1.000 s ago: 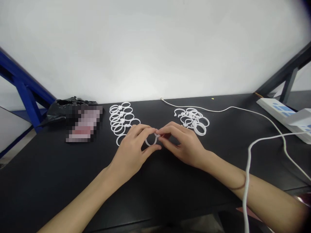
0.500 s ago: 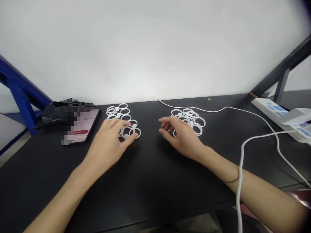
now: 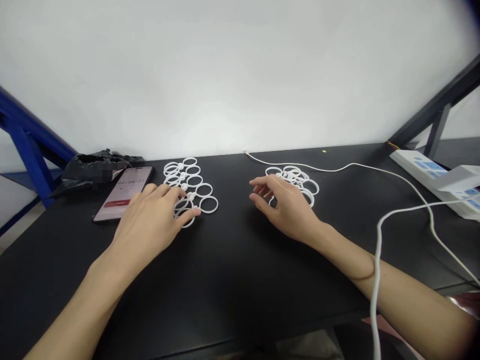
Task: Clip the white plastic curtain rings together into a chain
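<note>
Over white rings (image 3: 183, 176), the left hand (image 3: 152, 217) has its grip spread; the right hand (image 3: 287, 205) likewise.

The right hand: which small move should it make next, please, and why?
Perhaps the right hand should take one piece from the right pile of white rings: the hand is open, seemingly empty, and that pile is nearest to it.

White rings (image 3: 208, 212), black table (image 3: 225, 280).

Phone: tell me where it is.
In the head view, the phone lies on the left of the black table, between the crumpled black plastic and the left hand.
</note>
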Action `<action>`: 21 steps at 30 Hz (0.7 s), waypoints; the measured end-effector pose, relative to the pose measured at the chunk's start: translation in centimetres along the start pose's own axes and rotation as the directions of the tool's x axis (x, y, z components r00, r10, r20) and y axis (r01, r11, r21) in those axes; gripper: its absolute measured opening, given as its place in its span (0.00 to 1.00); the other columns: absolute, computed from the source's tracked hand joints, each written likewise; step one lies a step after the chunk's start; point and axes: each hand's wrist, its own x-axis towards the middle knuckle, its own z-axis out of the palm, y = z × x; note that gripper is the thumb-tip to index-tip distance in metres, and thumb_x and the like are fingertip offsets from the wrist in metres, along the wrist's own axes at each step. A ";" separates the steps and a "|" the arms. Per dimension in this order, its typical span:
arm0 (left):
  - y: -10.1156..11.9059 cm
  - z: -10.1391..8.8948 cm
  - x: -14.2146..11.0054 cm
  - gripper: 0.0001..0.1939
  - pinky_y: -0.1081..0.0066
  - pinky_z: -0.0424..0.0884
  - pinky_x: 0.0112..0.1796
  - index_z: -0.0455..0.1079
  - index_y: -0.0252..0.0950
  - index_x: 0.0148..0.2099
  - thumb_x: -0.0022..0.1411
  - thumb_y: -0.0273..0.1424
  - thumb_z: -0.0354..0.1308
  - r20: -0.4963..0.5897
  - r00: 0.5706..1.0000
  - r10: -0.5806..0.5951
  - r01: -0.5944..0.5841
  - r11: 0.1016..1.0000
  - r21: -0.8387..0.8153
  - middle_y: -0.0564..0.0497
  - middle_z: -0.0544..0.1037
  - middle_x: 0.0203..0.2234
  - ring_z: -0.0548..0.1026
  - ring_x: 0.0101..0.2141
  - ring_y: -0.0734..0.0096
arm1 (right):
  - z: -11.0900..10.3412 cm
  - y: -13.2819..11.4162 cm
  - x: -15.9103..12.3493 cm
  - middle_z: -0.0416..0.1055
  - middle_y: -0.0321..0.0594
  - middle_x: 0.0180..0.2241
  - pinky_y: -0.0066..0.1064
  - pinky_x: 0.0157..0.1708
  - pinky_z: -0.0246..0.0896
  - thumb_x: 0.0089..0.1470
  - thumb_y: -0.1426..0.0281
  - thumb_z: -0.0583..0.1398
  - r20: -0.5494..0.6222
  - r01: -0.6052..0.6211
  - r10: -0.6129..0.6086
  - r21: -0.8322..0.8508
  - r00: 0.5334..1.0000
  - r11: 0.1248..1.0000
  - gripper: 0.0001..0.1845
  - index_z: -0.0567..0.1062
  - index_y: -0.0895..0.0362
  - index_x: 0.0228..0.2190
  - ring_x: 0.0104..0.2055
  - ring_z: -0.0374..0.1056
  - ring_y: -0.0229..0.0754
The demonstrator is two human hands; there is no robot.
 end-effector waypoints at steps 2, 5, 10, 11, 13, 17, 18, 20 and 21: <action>-0.2 0.0 0.0 0.18 0.53 0.68 0.34 0.71 0.38 0.43 0.63 0.48 0.56 0.001 1.000 0.004 -0.004 1.000 0.005 0.41 0.78 0.36 0.71 0.38 0.43 | 0.0 0.0 0.0 0.73 0.41 0.39 0.36 0.39 0.67 0.61 0.66 0.58 -0.002 0.000 0.000 -0.007 1.000 1.000 0.13 0.71 0.55 0.47 0.38 0.71 0.41; -0.4 0.2 -0.1 0.18 0.53 0.68 0.34 0.70 0.38 0.44 0.64 0.48 0.55 0.020 1.000 0.005 -0.005 1.000 -0.002 0.40 0.78 0.37 0.72 0.39 0.42 | -0.2 0.3 0.2 0.73 0.41 0.39 0.36 0.38 0.67 0.61 0.66 0.58 -0.033 0.013 -0.014 -0.043 0.999 0.999 0.13 0.72 0.56 0.46 0.39 0.71 0.42; -0.4 0.2 0.0 0.15 0.53 0.68 0.35 0.70 0.40 0.42 0.64 0.46 0.56 -0.014 1.000 0.010 -0.011 0.999 -0.036 0.41 0.79 0.38 0.72 0.39 0.44 | -1.3 1.9 1.0 0.75 0.43 0.37 0.36 0.37 0.65 0.61 0.66 0.57 -0.166 0.014 -0.049 -0.204 0.985 0.979 0.11 0.73 0.56 0.44 0.39 0.71 0.44; -0.4 0.2 0.0 0.15 0.53 0.68 0.35 0.70 0.40 0.42 0.64 0.46 0.55 -0.027 1.000 0.012 -0.014 0.999 -0.045 0.42 0.79 0.38 0.72 0.39 0.45 | -1.6 2.3 1.2 0.75 0.43 0.37 0.36 0.37 0.64 0.62 0.66 0.56 -0.190 -0.005 -0.043 -0.245 0.981 0.969 0.11 0.73 0.56 0.43 0.39 0.71 0.44; -0.4 0.1 0.1 0.14 0.53 0.68 0.36 0.70 0.40 0.42 0.65 0.46 0.54 -0.040 0.999 0.005 -0.008 0.998 -0.064 0.42 0.79 0.38 0.73 0.39 0.46 | -2.3 3.2 1.5 0.75 0.44 0.36 0.37 0.37 0.64 0.62 0.66 0.56 -0.216 -0.060 -0.014 -0.333 0.976 0.941 0.10 0.74 0.56 0.42 0.40 0.70 0.46; -0.4 -0.2 0.4 0.15 0.51 0.68 0.38 0.70 0.40 0.42 0.67 0.46 0.52 -0.040 0.998 -0.044 0.040 0.995 -0.095 0.42 0.80 0.38 0.73 0.39 0.46 | -3.2 4.5 1.9 0.76 0.47 0.37 0.38 0.33 0.61 0.62 0.68 0.54 -0.212 -0.157 0.059 -0.488 0.976 0.859 0.11 0.76 0.58 0.39 0.41 0.68 0.51; -0.3 -0.3 0.5 0.16 0.50 0.68 0.39 0.70 0.40 0.41 0.67 0.46 0.51 -0.038 0.998 -0.056 0.052 0.993 -0.103 0.42 0.80 0.38 0.73 0.39 0.46 | -3.3 4.8 1.9 0.76 0.47 0.37 0.38 0.32 0.60 0.62 0.69 0.53 -0.203 -0.166 0.069 -0.512 0.977 0.843 0.12 0.76 0.58 0.38 0.41 0.67 0.52; -0.2 -0.4 0.7 0.16 0.50 0.68 0.40 0.70 0.40 0.41 0.67 0.45 0.50 -0.037 0.996 -0.077 0.072 0.990 -0.123 0.43 0.80 0.38 0.72 0.40 0.46 | -3.2 5.1 1.9 0.76 0.48 0.37 0.39 0.33 0.60 0.61 0.71 0.53 -0.173 -0.151 0.067 -0.539 0.983 0.829 0.13 0.77 0.58 0.37 0.41 0.66 0.53; -0.1 -0.5 0.7 0.16 0.50 0.67 0.40 0.70 0.40 0.41 0.68 0.45 0.50 -0.040 0.995 -0.086 0.080 0.988 -0.135 0.43 0.80 0.38 0.72 0.39 0.47 | -3.1 5.2 1.8 0.75 0.48 0.36 0.40 0.34 0.61 0.61 0.71 0.53 -0.151 -0.128 0.053 -0.542 0.987 0.831 0.13 0.77 0.58 0.37 0.41 0.65 0.53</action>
